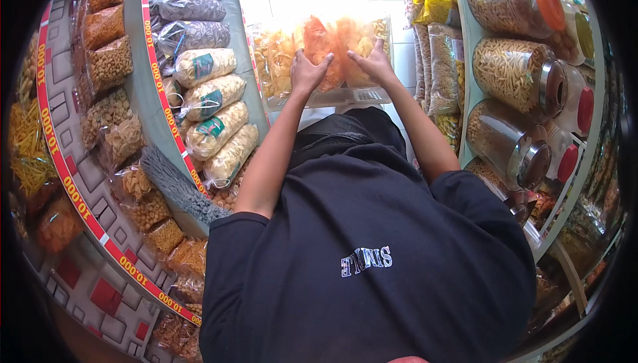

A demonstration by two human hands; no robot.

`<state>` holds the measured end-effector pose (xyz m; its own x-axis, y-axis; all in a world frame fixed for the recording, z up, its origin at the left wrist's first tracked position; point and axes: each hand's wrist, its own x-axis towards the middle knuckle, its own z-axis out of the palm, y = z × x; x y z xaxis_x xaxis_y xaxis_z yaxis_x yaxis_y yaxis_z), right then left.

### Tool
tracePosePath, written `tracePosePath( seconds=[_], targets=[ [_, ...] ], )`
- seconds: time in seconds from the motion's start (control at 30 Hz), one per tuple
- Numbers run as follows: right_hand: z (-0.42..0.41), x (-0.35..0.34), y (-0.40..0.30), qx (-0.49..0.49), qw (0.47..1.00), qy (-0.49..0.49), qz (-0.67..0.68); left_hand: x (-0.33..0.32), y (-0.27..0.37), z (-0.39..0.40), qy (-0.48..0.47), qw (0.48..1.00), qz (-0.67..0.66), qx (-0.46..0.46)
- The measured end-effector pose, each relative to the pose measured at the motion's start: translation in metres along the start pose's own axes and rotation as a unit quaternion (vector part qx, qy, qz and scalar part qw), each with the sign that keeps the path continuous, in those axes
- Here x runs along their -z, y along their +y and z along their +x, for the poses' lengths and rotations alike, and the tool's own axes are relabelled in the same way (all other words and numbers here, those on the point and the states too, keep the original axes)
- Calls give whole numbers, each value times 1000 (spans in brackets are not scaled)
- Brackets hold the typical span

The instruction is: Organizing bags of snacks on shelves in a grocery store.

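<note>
My left hand [310, 71] rests at a bag of orange crackers [321, 46] in a clear plastic bin [326, 100]. Its thumb points right across the bag's front and its fingers point away from me. My right hand [375, 66] lies against a second bag of pale orange crackers [355, 39], thumb spread to the left. Whether either hand grips a bag or only touches it, I cannot tell. Left of my left hand, the bin holds bags of yellowish crackers [276, 59]. A bag of small snacks [381, 26] shows at its right end. Glare washes out the bin's far side.
Bagged pale crackers [219, 99] and bags of dark snacks [192, 12] fill the left shelf, whose edge carries a red price strip [158, 76]. A grey fluffy duster [177, 183] hangs over it. Right, snack jars [513, 79] line a shelf; bagged grains [443, 69] stand beside it.
</note>
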<state>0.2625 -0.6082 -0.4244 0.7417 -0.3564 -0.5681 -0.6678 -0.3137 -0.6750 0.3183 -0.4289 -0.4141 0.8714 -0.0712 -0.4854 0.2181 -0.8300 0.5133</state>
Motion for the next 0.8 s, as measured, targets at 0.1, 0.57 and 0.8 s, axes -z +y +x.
tracePosePath(
  seconds=[0.1,0.57,0.8],
  targets=[
    [10,5,1,-37,996,-49,56,2,-8,3,-30,999,-38,7],
    [14,38,-3,-121,981,-105,109,9,-35,-1,-60,984,-167,4],
    [10,47,4,-9,990,-73,117,12,-44,-7,-89,979,-183,-13]
  ],
)
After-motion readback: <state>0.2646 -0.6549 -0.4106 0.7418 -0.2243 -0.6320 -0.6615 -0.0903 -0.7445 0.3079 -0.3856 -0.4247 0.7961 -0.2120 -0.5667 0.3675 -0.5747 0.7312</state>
